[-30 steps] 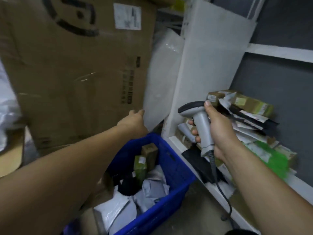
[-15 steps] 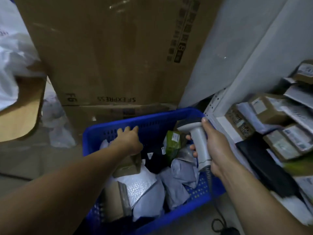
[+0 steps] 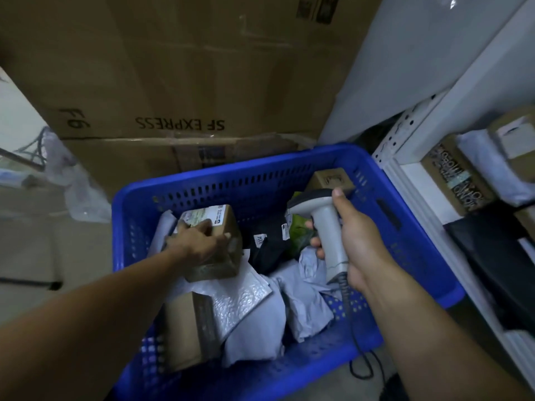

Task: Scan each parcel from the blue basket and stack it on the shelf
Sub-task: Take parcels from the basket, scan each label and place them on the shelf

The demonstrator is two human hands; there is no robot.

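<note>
Left hand (image 3: 197, 244) grips cardboard box (image 3: 221, 269), label part-covered | right hand (image 3: 362, 241) grips scanner (image 3: 328, 233) over blue basket (image 3: 246, 192)

One basket (image 3: 231, 172), one scanner (image 3: 328, 227)

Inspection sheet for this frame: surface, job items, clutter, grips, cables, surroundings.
Surface: grey floor; blue basket stands on it beside the white shelf.
Job's things: labelled brown box, grey mailers, silver bubble mailer and black bag in the basket; shelved parcels at right.
Clutter: plastic bag on the floor left of the basket.
Grips: left hand grips the brown box from above; right hand holds the scanner over the basket.
Cables: scanner cord runs from the handle down to the floor.
Surroundings: large SF EXPRESS carton behind the basket.
</note>
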